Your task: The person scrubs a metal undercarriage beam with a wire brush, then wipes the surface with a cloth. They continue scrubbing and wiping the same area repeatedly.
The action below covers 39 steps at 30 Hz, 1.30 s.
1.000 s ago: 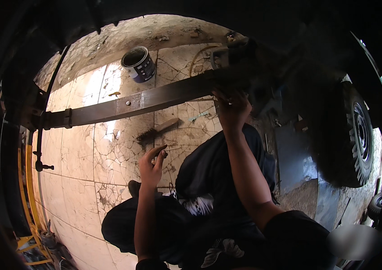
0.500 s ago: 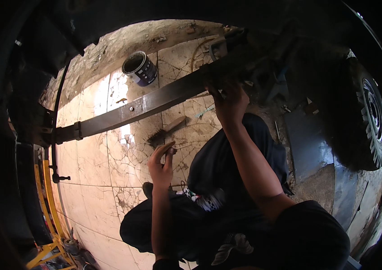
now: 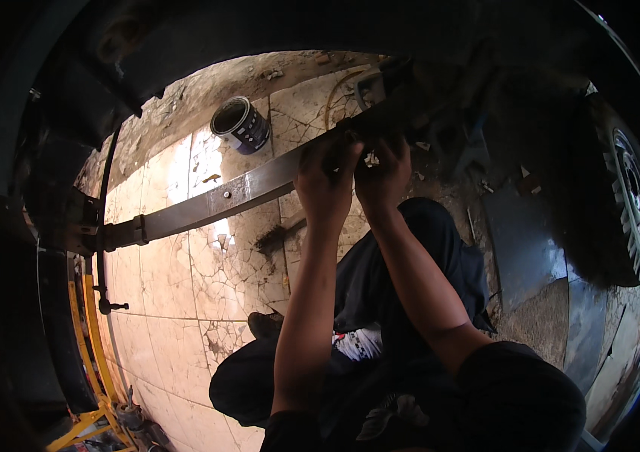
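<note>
**Work Turns Two-Handed**

The bare left hand [image 3: 325,181], lower and apart half a second earlier, now joins the bare right hand [image 3: 385,175] at the shadowed stretch of a long, curved grey metal bar [image 3: 199,206] above cracked cream floor tiles [image 3: 154,286], bringing both to one spot. Their fingers curl inward; whether they grip anything cannot be told. The left forearm [image 3: 306,324] now partly covers a dark-bristled, wooden-handled brush [image 3: 281,235].

The person wears a blk shirt [image 3: 463,422] w/ short sleeves [image 3: 520,384] and, on the near side, a pale print [image 3: 393,416]. The trousers [image 3: 433,241] are also v. dark; btwn. the legs, white patterned cloth [image 3: 359,343] is visible.
</note>
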{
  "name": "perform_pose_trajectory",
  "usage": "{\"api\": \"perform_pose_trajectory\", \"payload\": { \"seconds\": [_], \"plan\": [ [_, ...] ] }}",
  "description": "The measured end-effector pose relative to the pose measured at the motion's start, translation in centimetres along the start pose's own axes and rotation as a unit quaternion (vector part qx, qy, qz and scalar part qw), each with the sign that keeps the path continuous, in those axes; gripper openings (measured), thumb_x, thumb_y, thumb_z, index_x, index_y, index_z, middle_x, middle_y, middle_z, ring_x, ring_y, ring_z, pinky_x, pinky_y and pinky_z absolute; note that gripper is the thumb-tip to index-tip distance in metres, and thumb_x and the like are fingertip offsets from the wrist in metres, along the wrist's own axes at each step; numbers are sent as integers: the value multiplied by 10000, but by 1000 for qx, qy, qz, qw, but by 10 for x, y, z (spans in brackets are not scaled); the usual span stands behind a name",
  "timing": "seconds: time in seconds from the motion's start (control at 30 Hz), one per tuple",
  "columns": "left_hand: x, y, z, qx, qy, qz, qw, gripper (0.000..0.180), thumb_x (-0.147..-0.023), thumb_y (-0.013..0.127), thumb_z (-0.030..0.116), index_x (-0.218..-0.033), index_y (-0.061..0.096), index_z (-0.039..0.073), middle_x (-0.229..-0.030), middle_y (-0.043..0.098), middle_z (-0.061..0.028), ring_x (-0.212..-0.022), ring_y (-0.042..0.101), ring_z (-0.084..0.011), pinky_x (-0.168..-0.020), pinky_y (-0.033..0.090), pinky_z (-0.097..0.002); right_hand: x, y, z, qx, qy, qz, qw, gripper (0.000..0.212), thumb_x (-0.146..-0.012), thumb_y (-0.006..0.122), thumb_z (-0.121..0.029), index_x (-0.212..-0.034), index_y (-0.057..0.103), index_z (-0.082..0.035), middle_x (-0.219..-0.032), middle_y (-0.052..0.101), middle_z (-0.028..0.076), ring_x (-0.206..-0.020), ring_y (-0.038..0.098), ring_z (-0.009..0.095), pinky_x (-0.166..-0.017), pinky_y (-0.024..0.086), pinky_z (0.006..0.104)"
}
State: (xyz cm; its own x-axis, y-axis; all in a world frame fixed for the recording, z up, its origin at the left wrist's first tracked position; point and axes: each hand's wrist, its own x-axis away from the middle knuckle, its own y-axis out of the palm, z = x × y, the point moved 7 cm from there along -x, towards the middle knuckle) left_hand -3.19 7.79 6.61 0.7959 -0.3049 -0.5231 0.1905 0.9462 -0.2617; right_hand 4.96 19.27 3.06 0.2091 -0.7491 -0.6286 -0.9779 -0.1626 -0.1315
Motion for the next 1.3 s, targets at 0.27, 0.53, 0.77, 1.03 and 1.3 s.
{"api": "perform_pose_trajectory", "payload": {
  "seconds": [0.27, 0.53, 0.77, 1.03, 1.3],
  "plan": [
    [-12, 17, 7, -119, 27, -7, 992, 231, -932, 823, 260, -1042, 783, 61, -966, 768, -140, -902, 750, -282, -838, 575, -401, 0, 2, 6, -13, 8, -12, 1000, 170, -802, 806, -115, -970, 784, -132, -1049, 673, 135, -969, 675, 383, -823, 548, 458],
    [-39, -3, -22, -102, 16, 24, 994, 152, -960, 747, 135, -1052, 795, 24, -966, 804, -126, -887, 794, -237, -792, 607, -342, -5, 0, 14, -132, 91, -53, 986, 212, -890, 802, -69, -1101, 777, -62, -1072, 722, 116, -941, 725, 227, -818, 563, 348],
    [-3, 3, -14, -169, 133, -60, 975, 279, -883, 730, 55, -1159, 770, 51, -1238, 762, -156, -1076, 767, -287, -871, 628, -361, -15, -12, 34, -265, 212, 35, 940, 184, -1046, 687, -161, -1139, 748, -14, -1014, 718, 68, -989, 669, 128, -891, 487, 276],
    [17, 24, -17, -162, 131, -188, 960, 663, -880, 751, 110, -1486, 515, -16, -1430, 633, -230, -1204, 681, -409, -1007, 564, -472, -6, -8, 31, -280, 228, 37, 932, 216, -1052, 664, -155, -1216, 680, -15, -1089, 709, 64, -1018, 640, 134, -910, 490, 287],
    [21, 33, -1, -221, 170, -173, 945, 828, -923, 722, 163, -1605, 309, -57, -1601, 440, -290, -1452, 482, -451, -1196, 421, -510, 5, -17, 46, -285, 201, 180, 920, 331, -1038, 657, -144, -1331, 589, -5, -1306, 582, 122, -1185, 558, 186, -949, 472, 312]
  ]
}}
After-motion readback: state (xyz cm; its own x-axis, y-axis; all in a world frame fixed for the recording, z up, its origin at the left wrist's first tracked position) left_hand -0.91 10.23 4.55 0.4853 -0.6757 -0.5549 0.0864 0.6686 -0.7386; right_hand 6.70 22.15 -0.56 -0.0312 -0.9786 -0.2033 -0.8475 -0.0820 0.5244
